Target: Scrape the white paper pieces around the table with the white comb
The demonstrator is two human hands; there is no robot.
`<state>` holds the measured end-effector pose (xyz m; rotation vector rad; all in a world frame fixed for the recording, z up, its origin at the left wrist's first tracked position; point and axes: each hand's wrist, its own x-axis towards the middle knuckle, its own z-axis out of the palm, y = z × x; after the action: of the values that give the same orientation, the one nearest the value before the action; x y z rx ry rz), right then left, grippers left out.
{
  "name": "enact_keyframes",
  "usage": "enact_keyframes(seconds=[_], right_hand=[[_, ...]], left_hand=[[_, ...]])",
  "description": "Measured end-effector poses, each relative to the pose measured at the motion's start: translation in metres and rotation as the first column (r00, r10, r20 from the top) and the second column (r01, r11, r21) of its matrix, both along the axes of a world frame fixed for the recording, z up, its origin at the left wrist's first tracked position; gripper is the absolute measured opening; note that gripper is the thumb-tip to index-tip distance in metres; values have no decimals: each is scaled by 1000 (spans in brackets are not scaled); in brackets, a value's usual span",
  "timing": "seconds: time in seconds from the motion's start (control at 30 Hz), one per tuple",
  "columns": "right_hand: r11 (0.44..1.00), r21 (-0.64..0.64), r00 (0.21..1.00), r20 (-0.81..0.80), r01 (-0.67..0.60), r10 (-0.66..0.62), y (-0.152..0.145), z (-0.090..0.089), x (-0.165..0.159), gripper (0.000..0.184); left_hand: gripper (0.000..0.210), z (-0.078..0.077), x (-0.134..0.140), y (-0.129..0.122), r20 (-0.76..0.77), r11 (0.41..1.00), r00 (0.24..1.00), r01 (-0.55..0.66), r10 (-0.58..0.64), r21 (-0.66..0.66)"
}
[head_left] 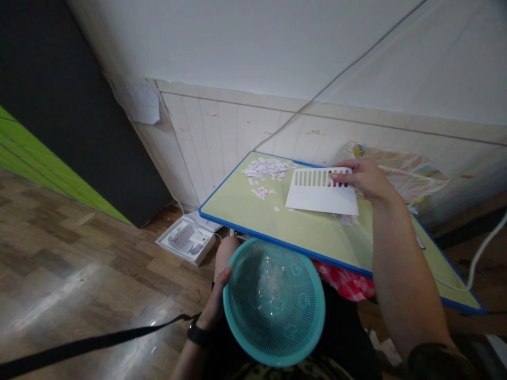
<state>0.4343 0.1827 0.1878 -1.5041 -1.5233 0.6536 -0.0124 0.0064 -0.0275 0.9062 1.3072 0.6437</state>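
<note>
My left hand (218, 296) grips the left rim of a teal plastic colander (307, 295), which rests at my lap. Inside the colander lies a heap of small clear pieces (271, 282), too small to name. Over the table, my right hand (366, 178) is closed on the slotted upper edge of a white card (320, 198) with a row of long holes. The card is tilted, and some paper bits (346, 218) show beneath its lower right corner. To its left, a pile of small white paper slips (267, 168) lies on the table, with a smaller cluster in front.
The pale green table (237, 203) has a blue edge and stands by the wall. A plastic bag (412, 169) lies behind my right hand. An open white box (188, 240) sits on the floor at left. A white cable (481, 253) crosses the table's right end.
</note>
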Motion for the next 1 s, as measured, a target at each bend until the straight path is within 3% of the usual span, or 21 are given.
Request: enact_keyframes(seconds=[0.1, 0.2, 0.33, 0.5, 0.63, 0.8, 0.9, 1.0], right_hand=[[1000, -8, 1000, -4, -20, 20, -11, -2, 2, 50], [1000, 0, 1000, -28, 11, -11, -20, -5, 10, 48], [994, 68, 992, -95, 88, -82, -25, -14, 18, 46], [994, 20, 990, -97, 103, -101, -25, -21, 29, 42], [989, 45, 987, -86, 140, -136, -32, -18, 36, 38], [993, 18, 991, -69, 119, -117, -41, -14, 27, 41], [984, 39, 985, -37, 173, -171, -51, -9, 36, 47], [973, 67, 969, 95, 221, -227, -64, 0, 60, 46]], left_hand=[[107, -18, 4, -7, 212, 993, 970, -114, 119, -37], [105, -28, 9, -6, 308, 989, 940, -139, 145, -41], [98, -25, 12, -6, 296, 990, 944, -140, 143, -31], [86, -14, 15, -12, 287, 988, 946, -149, 151, -28], [92, -16, 15, -15, 302, 980, 937, -137, 175, -143], [100, -29, 10, -13, 190, 982, 964, -173, 184, -73], [95, -29, 10, -13, 235, 969, 941, -226, 244, -101], [88, -22, 13, -14, 332, 950, 893, -258, 304, -176]])
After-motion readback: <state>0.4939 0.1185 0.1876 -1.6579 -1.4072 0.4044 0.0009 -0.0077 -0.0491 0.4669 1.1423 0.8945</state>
